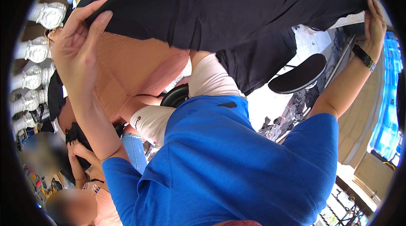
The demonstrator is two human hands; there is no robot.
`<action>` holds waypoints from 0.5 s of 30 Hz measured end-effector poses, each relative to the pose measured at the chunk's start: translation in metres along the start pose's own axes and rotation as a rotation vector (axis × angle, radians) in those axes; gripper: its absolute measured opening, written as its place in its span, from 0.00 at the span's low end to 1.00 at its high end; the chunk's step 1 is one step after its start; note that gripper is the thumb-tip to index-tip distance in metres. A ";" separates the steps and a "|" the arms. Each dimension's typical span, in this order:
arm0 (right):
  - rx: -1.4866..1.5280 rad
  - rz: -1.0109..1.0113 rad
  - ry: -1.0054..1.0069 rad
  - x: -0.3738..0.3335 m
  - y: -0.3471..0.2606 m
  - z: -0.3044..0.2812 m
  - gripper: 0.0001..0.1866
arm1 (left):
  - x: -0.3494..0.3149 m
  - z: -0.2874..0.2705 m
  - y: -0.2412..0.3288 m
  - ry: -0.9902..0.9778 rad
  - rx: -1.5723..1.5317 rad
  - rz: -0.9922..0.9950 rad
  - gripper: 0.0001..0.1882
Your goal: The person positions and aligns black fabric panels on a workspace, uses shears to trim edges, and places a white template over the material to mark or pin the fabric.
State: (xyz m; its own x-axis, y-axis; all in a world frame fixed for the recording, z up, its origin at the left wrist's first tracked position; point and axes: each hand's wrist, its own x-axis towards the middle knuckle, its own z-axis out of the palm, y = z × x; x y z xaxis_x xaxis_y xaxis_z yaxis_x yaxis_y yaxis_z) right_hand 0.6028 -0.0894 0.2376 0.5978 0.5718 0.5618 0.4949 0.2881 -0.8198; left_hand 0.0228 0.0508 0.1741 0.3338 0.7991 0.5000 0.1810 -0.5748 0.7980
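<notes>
A wide piece of black cloth [237,10] is stretched across the top of the view between my raised hands, with a few creases running down it. On the left, my left hand [80,42] pinches its edge between thumb and fingers. At the far right, my right hand [375,23] grips the opposite end; the fingertips are partly hidden by the cloth. A dark wristwatch [364,58] is on my right wrist. More black cloth [264,61] hangs in folds below the stretched part, near my knee.
Brown ribbed sheet material [131,61] lies beside my left forearm. A black oval seat [298,73] stands to the right, above black scraps [283,116] on the floor. White machine-like units [34,50] line the far left. Two other people work at the lower left; one's hands [75,147] hold dark cloth.
</notes>
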 end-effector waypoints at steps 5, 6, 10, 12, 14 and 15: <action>0.053 0.136 0.023 0.003 0.033 -0.022 0.18 | 0.024 0.032 -0.019 -0.001 0.038 -0.014 0.10; 0.067 0.143 0.008 0.006 0.039 -0.029 0.18 | 0.028 0.037 -0.021 0.002 0.006 -0.052 0.09; -0.015 0.123 -0.064 0.008 0.070 -0.057 0.17 | 0.026 0.053 -0.004 -0.041 0.110 -0.162 0.11; -0.179 0.095 -0.100 -0.002 0.078 -0.060 0.16 | 0.012 0.059 0.009 -0.052 0.131 -0.158 0.11; -0.150 0.183 -0.049 -0.018 0.078 -0.070 0.16 | -0.008 0.065 0.016 -0.095 0.011 -0.088 0.10; -0.152 0.219 -0.046 -0.025 0.081 -0.085 0.16 | -0.021 0.070 0.024 -0.122 -0.010 -0.125 0.10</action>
State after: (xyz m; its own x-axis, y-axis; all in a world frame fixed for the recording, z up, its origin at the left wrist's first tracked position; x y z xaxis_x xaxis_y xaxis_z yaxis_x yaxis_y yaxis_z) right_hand 0.6816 -0.1456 0.1671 0.6739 0.6429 0.3641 0.4475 0.0369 -0.8935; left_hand 0.0853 0.0082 0.1591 0.4196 0.8365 0.3523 0.2188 -0.4699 0.8551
